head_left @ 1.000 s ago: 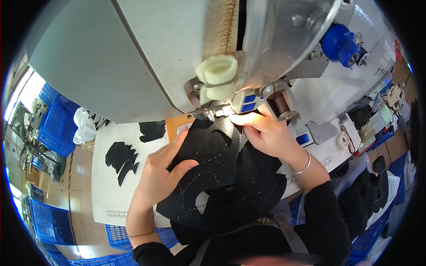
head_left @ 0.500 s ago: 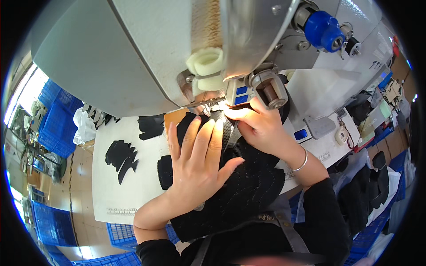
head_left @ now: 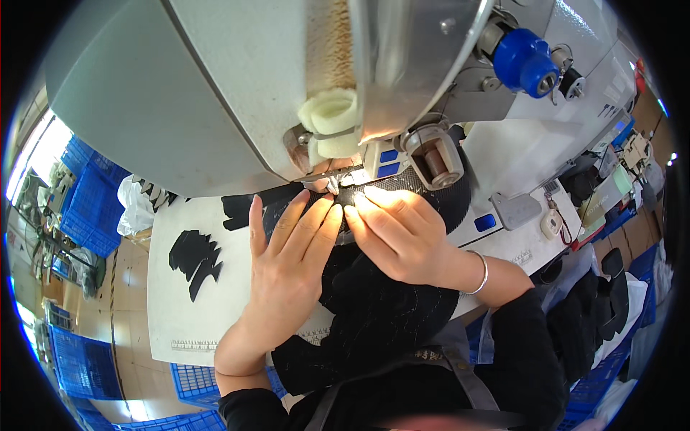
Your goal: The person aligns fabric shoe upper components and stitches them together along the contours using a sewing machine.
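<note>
**Both hands are bracing black fabric [head_left: 402,309] close to the presser foot [head_left: 333,183]**

The left hand [head_left: 291,276] is lying palm down, its fingers spreading like a fan over the cloth; its thumb is hiding from view. The right hand [head_left: 410,244] is meeting it from the other side, fingers bunching close together, though whether it is pinching the cloth cannot be told. The fabric is sitting beneath both hands at the sewing machine [head_left: 165,108], its loose part spilling over the tabletop [head_left: 180,312] toward the person's lap.

Doing this well is probably calling for light, even pressure on both sides, with the layers lying smooth and the fingertips keeping clear of the foot. The heavy folds near the lap may be dragging, so supporting them seems wise.

The fabric is looking matte and soft, with pale broken lines crossing it; toward the right it is showing a curving, mesh-like surface. Jagged black cut pieces [head_left: 190,248] are lying flat on the smooth white tabletop at left.
</note>
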{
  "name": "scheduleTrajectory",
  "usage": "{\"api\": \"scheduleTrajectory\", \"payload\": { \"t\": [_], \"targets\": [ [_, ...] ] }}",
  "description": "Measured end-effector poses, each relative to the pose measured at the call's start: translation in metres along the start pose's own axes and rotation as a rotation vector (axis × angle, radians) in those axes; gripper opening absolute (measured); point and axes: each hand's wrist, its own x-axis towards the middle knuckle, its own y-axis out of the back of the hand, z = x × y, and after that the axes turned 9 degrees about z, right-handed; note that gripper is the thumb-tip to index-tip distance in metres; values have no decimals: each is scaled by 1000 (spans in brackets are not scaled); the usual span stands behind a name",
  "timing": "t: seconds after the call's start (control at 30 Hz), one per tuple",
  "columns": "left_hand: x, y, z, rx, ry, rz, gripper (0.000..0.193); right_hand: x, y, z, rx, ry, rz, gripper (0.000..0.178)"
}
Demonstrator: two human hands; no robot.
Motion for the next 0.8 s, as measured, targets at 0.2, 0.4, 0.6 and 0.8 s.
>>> {"api": "scheduleTrajectory", "payload": {
  "t": [0.2,0.4,0.6,0.8],
  "targets": [
    [4,-3,-10,-77,5,42,35,1,-7,-10,-138,121,-16,16],
    [7,-11,-22,-129,-7,139,30,7,-8,-25,-276,192,-111,21],
    [6,-20,-33,-187,4,198,25,12,-14,-39,-488,266,-180,27],
    [11,-28,-36,-171,-26,273,21,13,-22,-45,-577,257,-220,25]
  ]
}}
